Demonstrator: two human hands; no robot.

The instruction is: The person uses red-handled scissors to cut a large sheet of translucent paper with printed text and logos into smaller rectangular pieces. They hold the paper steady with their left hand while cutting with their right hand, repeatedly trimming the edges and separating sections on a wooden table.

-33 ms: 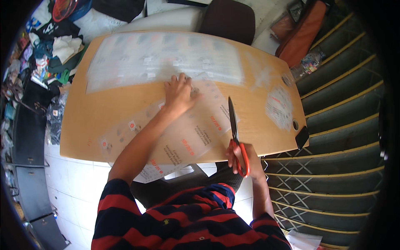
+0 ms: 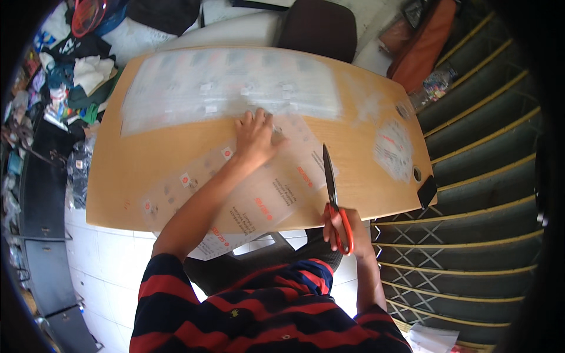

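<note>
My left hand (image 2: 256, 140) rests with spread fingers on the upper part of a clear printed plastic sheet (image 2: 247, 194). That sheet lies slantwise on the wooden table, and its lower end hangs over the near edge above my lap. Red-handled scissors (image 2: 340, 226) are in my right hand (image 2: 356, 230) at the table's near edge. Their dark blades look closed together and point away from me, just right of the sheet. Beyond my left fingertips, a layer of similar plastic sheets (image 2: 229, 73) covers the far side of the table.
The table (image 2: 126, 182) also bears a plastic piece (image 2: 393, 150), a tape roll (image 2: 402, 110) and a black object (image 2: 426, 192) at its right. A dark chair (image 2: 318, 29) stands beyond. Folding metal grating (image 2: 471, 220) runs along the right; clothes and bags (image 2: 88, 76) pile up at left.
</note>
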